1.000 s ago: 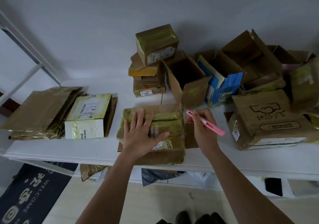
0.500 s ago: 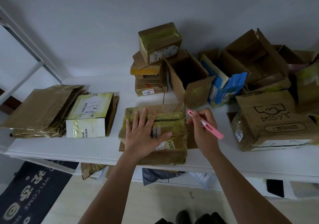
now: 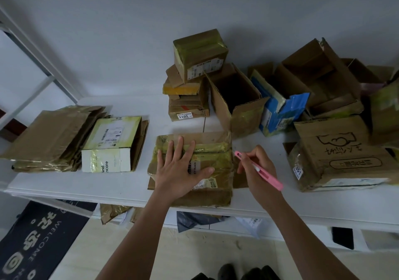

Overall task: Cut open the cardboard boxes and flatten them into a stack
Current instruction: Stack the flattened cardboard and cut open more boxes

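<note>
A taped brown cardboard box [image 3: 218, 161] lies flat near the front edge of the white table [image 3: 133, 184]. My left hand [image 3: 181, 171] presses on its top with spread, straight fingers. My right hand [image 3: 257, 171] grips a pink box cutter [image 3: 259, 170] like a pen, its tip at the box's upper right corner. A stack of flattened boxes [image 3: 49, 139] lies at the left, with a white and yellow flattened carton [image 3: 112, 143] beside it.
A pile of small sealed boxes [image 3: 194, 76] stands at the back centre. Open boxes [image 3: 235, 102], a blue one [image 3: 280, 111] and a large printed box [image 3: 336, 154] crowd the right side. Packaging scraps hang under the table; a welcome mat [image 3: 32, 243] lies on the floor.
My right hand has shifted the cutter tip slightly along the box's right end. My left hand stays pressed on the box top.
</note>
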### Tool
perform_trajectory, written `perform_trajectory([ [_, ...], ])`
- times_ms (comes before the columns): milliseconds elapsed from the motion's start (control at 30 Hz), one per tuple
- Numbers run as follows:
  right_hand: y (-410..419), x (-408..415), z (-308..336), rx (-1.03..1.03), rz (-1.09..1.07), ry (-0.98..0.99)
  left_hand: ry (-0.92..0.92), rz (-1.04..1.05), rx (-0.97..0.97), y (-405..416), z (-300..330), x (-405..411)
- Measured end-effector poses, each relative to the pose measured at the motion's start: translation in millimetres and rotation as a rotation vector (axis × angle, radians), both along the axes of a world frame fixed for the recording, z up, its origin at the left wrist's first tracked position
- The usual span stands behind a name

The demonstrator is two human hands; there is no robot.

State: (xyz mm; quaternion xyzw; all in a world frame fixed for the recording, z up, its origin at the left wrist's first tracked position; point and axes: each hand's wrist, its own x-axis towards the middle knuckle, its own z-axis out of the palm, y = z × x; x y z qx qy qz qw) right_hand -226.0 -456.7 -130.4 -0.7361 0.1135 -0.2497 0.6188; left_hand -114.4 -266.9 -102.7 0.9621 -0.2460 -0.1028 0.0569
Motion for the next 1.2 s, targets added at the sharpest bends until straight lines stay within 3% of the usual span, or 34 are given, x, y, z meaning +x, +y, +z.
perform_trajectory([
  [433, 14, -33, 3, 0.025, -0.004, 0.0, 0.069, -0.002, -0.026, 0, 6, 2],
  [600, 29, -33, 6, 0.169, -0.179, -0.092, 0.082, 0.154, -0.231, 3, 27, 30],
  [767, 41, -22, 12, 0.278, -0.088, -0.099, -0.107, 0.168, 0.016, 2, 36, 43],
  [967, 46, -9, 21, 0.275, -0.05, -0.12, 0.012, 0.484, 0.082, 24, 45, 39],
  [1100, 57, -8, 15, 0.247, -0.054, -0.088, -0.051, 0.546, -0.056, 30, 38, 20],
  [1200, 64, -7, 11, 0.213, -0.09, -0.071, 0.083, 0.503, -0.34, 28, 34, 7],
])
